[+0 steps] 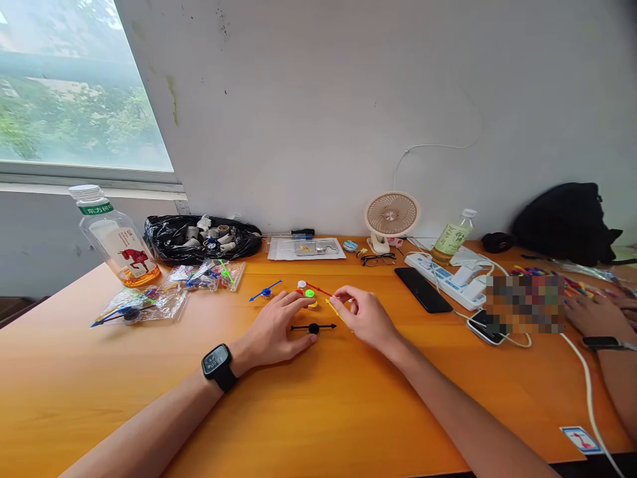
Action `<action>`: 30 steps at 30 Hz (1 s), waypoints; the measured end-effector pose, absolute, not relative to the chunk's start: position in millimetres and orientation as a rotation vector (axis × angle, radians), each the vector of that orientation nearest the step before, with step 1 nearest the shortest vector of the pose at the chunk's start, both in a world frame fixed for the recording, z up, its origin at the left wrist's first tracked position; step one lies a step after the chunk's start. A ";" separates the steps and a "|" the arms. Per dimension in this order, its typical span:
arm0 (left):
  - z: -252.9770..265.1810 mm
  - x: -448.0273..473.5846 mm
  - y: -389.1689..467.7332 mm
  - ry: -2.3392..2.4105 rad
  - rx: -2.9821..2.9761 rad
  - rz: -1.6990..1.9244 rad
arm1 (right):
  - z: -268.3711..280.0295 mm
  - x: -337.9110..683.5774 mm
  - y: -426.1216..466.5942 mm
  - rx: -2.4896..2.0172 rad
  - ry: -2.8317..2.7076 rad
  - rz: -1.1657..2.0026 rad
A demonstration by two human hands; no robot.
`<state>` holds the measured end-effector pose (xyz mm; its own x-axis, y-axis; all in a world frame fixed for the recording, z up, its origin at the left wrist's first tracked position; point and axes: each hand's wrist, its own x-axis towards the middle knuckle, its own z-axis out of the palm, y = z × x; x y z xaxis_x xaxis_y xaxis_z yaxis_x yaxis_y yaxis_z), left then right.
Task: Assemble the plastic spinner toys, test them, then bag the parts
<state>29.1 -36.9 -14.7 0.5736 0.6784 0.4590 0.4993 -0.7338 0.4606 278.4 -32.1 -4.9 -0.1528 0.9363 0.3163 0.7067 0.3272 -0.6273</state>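
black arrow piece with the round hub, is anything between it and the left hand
Nothing visible. The black plastic arrow piece with the round hub lies bare on the orange wooden table, right at the left hand's fingertips; the right hand is beside it.

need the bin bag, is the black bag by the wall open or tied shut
Open: the black bag gapes at its top, with pale scraps showing inside.

Partly hidden items on an orange desk

A pixelated patch (525, 303) at right concealed whatever lay there; a co-worker's hand (594, 313) was cut off by the right edge; the bag's contents (212, 238) were too small to identify.
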 end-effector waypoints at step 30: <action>-13.6 25.7 -32.0 1.157 2.352 1.131 | 1.5 297.7 -28.8 -1.672 -2.260 0.136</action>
